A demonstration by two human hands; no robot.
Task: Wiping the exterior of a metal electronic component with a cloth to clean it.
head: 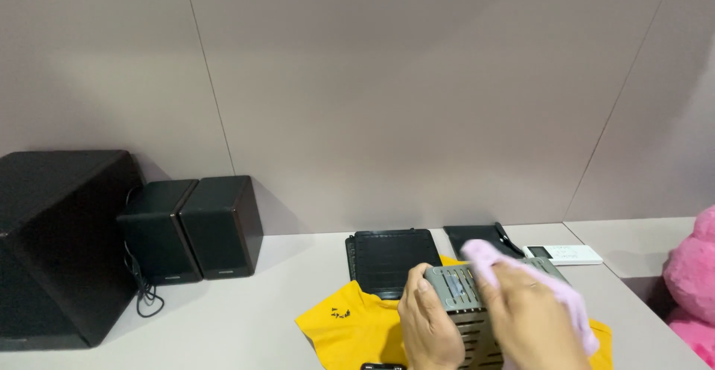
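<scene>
Head view showed both hands low at the bench (pixel 246 318). The left hand (pixel 428 325) was curled around the left edge of a grey slotted metal device (pixel 458 295), gripping it and holding it tilted up above a yellow cloth (pixel 350 325). The right hand (pixel 532 321) was closed over a pale pink rag (pixel 488 257), pressing it against the device's top right. Just behind lay a black flat tray (pixel 387 254), a dark case (pixel 477 237) and a white remote (pixel 564 254). Two small black speakers (pixel 190 225) and a large black speaker box (pixel 56 243) stood well to the left; a pink plush toy (pixel 693 281) sat at the right edge.
</scene>
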